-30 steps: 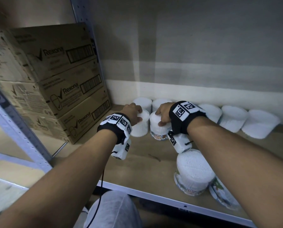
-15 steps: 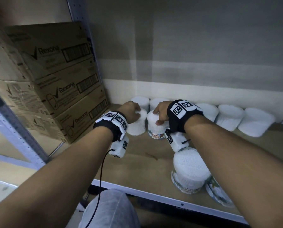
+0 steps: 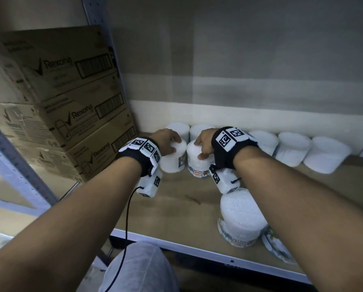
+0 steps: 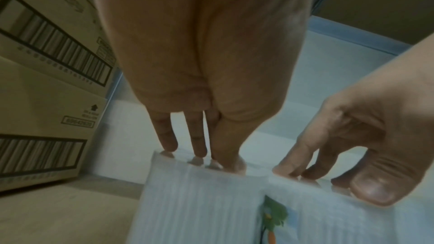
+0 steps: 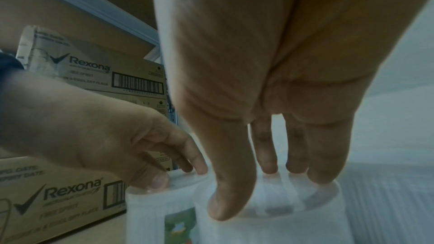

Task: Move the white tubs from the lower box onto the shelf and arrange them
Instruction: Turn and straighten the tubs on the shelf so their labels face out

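Note:
Two white tubs stand side by side on the shelf (image 3: 176,209), just in front of the back row. My left hand (image 3: 173,142) grips the left tub (image 3: 172,163) from above, fingertips on the far rim and thumb on the near rim. My right hand (image 3: 201,145) holds the right tub (image 3: 197,168), labelled cotton buds, the same way. The left wrist view shows my left hand (image 4: 206,153) on its tub (image 4: 199,207). In the right wrist view my right hand (image 5: 258,188) has its thumb down the front of its tub (image 5: 281,227).
Several white tubs (image 3: 292,148) line the back wall. Another tub (image 3: 241,218) stands near the front edge under my right forearm, with one lying beside it (image 3: 275,245). Stacked Rexona cartons (image 3: 71,102) fill the left side behind a metal post (image 3: 18,165).
Both hands stay on top of the same two tubs. The tubs have not visibly shifted; only my head view has drifted slightly.

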`<action>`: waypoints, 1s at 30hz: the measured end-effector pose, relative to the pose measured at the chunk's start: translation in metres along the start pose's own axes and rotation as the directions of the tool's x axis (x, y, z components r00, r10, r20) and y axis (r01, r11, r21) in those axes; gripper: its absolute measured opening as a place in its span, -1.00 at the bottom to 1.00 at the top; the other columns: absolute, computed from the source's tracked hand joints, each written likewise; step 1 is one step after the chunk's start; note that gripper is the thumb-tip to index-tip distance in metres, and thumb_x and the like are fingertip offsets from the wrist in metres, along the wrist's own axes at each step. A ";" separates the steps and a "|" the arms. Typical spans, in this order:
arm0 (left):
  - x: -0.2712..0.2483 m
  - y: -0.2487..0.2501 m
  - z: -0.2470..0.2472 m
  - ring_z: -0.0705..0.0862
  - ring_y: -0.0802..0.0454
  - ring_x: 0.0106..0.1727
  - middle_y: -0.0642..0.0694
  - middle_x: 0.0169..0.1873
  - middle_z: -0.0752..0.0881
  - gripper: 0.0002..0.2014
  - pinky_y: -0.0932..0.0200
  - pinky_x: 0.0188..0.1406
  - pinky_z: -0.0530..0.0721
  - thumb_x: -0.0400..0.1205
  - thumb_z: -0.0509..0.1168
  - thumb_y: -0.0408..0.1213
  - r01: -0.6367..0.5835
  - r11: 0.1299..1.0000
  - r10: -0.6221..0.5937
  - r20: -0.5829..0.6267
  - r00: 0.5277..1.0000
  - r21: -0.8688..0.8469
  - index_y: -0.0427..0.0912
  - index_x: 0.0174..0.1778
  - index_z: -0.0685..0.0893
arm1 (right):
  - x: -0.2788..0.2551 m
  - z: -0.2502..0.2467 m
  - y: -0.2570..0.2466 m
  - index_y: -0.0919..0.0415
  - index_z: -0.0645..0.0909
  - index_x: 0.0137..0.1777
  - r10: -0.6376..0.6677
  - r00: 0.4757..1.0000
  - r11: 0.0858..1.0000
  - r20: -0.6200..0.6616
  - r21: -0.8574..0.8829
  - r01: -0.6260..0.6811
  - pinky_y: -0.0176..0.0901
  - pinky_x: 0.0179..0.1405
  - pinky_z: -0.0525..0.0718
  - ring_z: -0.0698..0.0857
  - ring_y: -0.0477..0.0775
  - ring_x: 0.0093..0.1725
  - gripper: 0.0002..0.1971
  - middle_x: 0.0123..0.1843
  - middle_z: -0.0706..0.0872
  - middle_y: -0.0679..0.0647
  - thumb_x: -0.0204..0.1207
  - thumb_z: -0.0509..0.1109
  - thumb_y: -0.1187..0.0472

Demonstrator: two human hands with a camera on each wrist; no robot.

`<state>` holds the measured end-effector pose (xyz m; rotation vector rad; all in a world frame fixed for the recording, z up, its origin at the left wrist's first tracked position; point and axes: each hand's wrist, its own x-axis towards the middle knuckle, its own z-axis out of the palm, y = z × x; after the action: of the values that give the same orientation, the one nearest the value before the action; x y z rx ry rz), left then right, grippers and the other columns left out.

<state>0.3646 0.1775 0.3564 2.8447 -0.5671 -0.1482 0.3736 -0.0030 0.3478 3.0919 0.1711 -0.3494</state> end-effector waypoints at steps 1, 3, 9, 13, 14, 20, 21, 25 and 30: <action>0.000 0.000 -0.002 0.54 -0.08 0.38 -0.11 0.37 0.57 -0.57 0.14 0.36 0.48 0.56 0.33 -0.35 -0.011 1.000 0.011 0.025 1.000 0.005 -0.01 0.36 0.60 | -0.001 0.000 0.000 -0.13 0.57 0.30 -0.001 1.000 1.000 0.004 0.006 0.001 0.05 0.21 0.67 0.73 0.16 0.13 -0.23 0.20 0.76 -0.05 -0.02 0.49 -0.24; -0.001 0.000 -0.005 0.54 -0.08 0.39 -0.11 0.37 0.57 -0.53 0.14 0.36 0.52 0.53 0.28 -0.42 -0.020 1.000 0.020 0.060 0.998 0.000 0.04 0.35 0.60 | -0.001 0.001 0.002 -0.15 0.54 0.36 -0.002 1.000 1.000 0.003 0.021 0.002 0.04 0.26 0.65 0.70 0.14 0.20 -0.19 0.28 0.73 -0.05 -0.01 0.49 -0.25; 0.003 0.007 0.000 0.54 -0.19 0.34 -0.23 0.33 0.53 -0.58 0.11 0.29 0.49 0.57 0.33 -0.19 0.062 0.998 -0.063 -0.124 0.990 -0.011 -0.18 0.36 0.57 | -0.002 -0.001 0.002 -0.09 0.58 0.34 0.011 1.000 1.000 0.015 0.021 -0.011 0.05 0.29 0.64 0.70 0.18 0.22 -0.31 0.27 0.73 0.00 0.14 0.56 -0.15; 0.005 0.006 0.010 0.53 -0.24 0.33 -0.27 0.30 0.54 -0.50 -0.01 0.33 0.54 0.58 0.31 0.01 0.115 0.990 -0.108 -0.086 0.990 0.083 -0.21 0.35 0.55 | -0.001 0.000 0.005 -0.10 0.57 0.37 0.008 1.000 0.999 0.016 0.038 -0.009 0.05 0.32 0.61 0.68 0.18 0.26 -0.32 0.32 0.70 0.00 0.18 0.56 -0.15; 0.005 0.006 0.011 0.52 -0.24 0.33 -0.27 0.30 0.54 -0.51 -0.01 0.33 0.53 0.58 0.30 0.01 0.109 0.990 -0.101 -0.084 0.991 0.093 -0.21 0.35 0.56 | -0.001 -0.001 0.005 -0.10 0.56 0.38 0.011 1.000 0.999 0.018 0.042 -0.012 0.05 0.33 0.60 0.67 0.17 0.27 -0.30 0.33 0.70 -0.01 0.17 0.57 -0.15; 0.002 0.005 0.007 0.51 -0.18 0.39 -0.20 0.38 0.52 -0.56 0.05 0.35 0.46 0.61 0.31 -0.10 0.063 0.995 -0.059 -0.056 0.997 0.076 -0.16 0.40 0.54 | 0.002 0.002 0.001 -0.04 0.63 0.24 -0.003 1.000 1.000 -0.003 -0.016 0.003 0.06 0.20 0.69 0.74 0.16 0.09 -0.26 0.16 0.78 -0.03 -0.02 0.53 -0.23; 0.001 0.005 0.006 0.51 -0.17 0.39 -0.19 0.40 0.52 -0.57 0.06 0.36 0.46 0.61 0.31 -0.14 0.053 0.996 -0.050 -0.049 0.998 0.067 -0.15 0.40 0.53 | 0.003 0.002 0.002 -0.05 0.63 0.24 -0.004 1.000 1.000 -0.006 -0.018 0.003 0.06 0.19 0.70 0.74 0.16 0.09 -0.25 0.15 0.78 -0.03 -0.04 0.53 -0.24; -0.002 0.005 0.003 0.52 -0.12 0.40 -0.13 0.42 0.53 -0.57 0.12 0.34 0.46 0.60 0.30 -0.33 0.010 0.999 -0.009 -0.013 1.000 0.038 -0.08 0.41 0.55 | 0.001 0.000 0.003 -0.13 0.58 0.30 0.001 1.000 1.000 -0.005 -0.009 -0.001 0.04 0.23 0.67 0.71 0.13 0.16 -0.23 0.23 0.74 -0.08 -0.01 0.54 -0.24; -0.003 0.004 0.003 0.51 -0.09 0.42 -0.11 0.42 0.53 -0.48 0.16 0.31 0.47 0.55 0.19 -0.53 -0.012 1.000 0.012 -0.001 1.000 0.011 -0.02 0.39 0.57 | 0.000 -0.001 0.001 -0.05 0.63 0.25 0.003 1.000 0.999 -0.010 -0.035 -0.003 0.05 0.20 0.69 0.74 0.15 0.10 -0.28 0.15 0.78 -0.04 0.01 0.56 -0.22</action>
<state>0.3605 0.1745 0.3544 2.8513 -0.5857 -0.1425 0.3740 -0.0041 0.3486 3.0598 0.1712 -0.3275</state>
